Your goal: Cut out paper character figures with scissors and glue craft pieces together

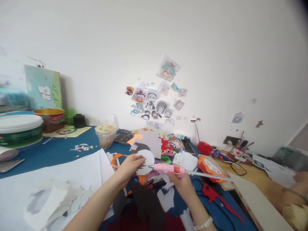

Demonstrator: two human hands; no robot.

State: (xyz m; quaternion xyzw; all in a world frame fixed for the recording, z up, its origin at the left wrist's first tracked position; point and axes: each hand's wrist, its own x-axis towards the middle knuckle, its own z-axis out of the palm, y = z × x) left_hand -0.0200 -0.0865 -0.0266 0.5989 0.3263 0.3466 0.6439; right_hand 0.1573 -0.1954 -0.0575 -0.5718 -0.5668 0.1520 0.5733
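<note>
My left hand [132, 165] pinches a round white paper disc [148, 157] above the cluttered middle of the table. Wrapped round the handle of a pink hot glue gun [166, 168], my right hand [181, 184] holds it level. Its metal tip points left and lies over the disc's lower right part; whether it touches cannot be made out. A long clear glue stick [211, 175] juts from the gun's back end. Below my hands hangs or lies dark grey cut paper [150, 205], beside pale grey cut paper [166, 197] and dark pens [157, 184].
White sheets [79, 173] cover the left side, near a lidded cup [106, 136] and a green tub [20, 134]. Coloured paper scraps [168, 146] are heaped behind. Red-handled tool [221, 200] and cables lie right. Another person's hand [301, 178] shows at the right edge.
</note>
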